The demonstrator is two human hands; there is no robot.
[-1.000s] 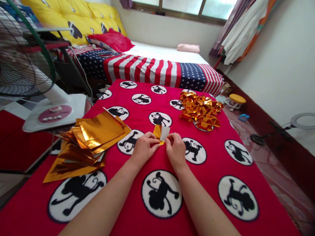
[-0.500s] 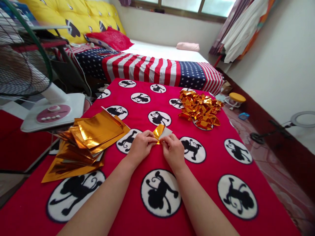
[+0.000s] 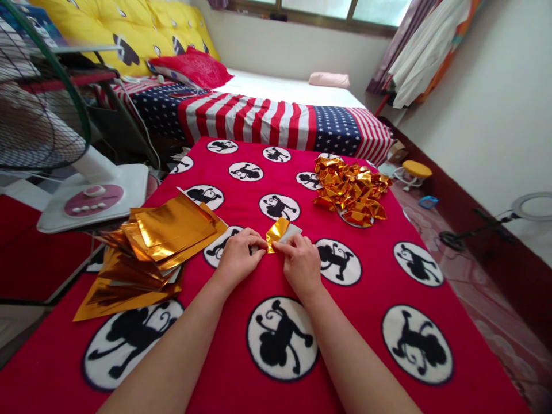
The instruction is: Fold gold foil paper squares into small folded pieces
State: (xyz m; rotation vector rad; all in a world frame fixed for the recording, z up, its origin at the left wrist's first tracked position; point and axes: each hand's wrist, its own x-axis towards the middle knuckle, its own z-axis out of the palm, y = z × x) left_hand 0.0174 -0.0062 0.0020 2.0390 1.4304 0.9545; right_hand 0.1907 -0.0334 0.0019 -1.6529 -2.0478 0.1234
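Note:
A small, partly folded sheet of gold foil paper (image 3: 276,231) lies on the red cloth in front of me, its pale grey underside showing at the right. My left hand (image 3: 242,253) is at its left edge with curled fingers, the fingertips and thumb close together on the paper. From the other side, my right hand (image 3: 302,261) presses its index finger on the lower part of the paper, the other fingers bent under the palm. A loose stack of flat gold foil sheets (image 3: 172,227) is left of my hands. Folded gold foil pieces (image 3: 351,190) form a heap at the far right.
The red cloth (image 3: 353,333) has black monkey figures in white circles. At the left a fan (image 3: 92,172) stands close to the cloth's edge. Behind is a bed (image 3: 267,123) with a striped and starred cover. A yellow stool (image 3: 416,169) and a ring light (image 3: 532,207) are at the right.
My left fingers have slid slightly left along the paper and loosened their pinch. My right index finger now lies straighter across the paper's lower part.

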